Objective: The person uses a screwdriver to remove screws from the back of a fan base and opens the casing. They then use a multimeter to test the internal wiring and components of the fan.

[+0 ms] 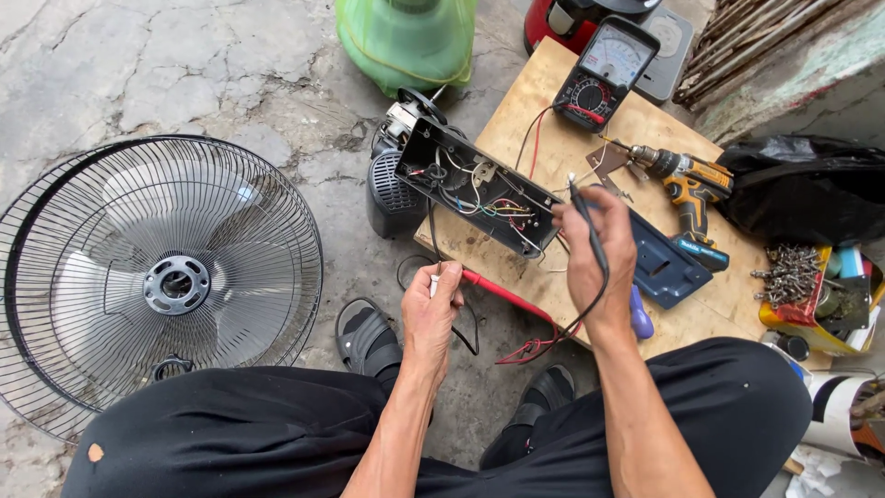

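The black test probe (588,221) is a light, stiff plastic pen, best taken along its barrel, well back from the metal tip, and its thin lead is limp and easily snagged. The right hand (597,249) has its grip pinched on that barrel, tip pointing up beside the right end of the open fan control box (475,189). That box looks light, its loose coloured wires fragile; it lies tilted on the left edge of the wooden table (544,111). Below the box, the left hand (433,309) pinches a small white-tipped wire end, with the red probe (498,293) just beside it. Above the box sits the analogue multimeter (604,74); right of it, a cordless drill (687,180).
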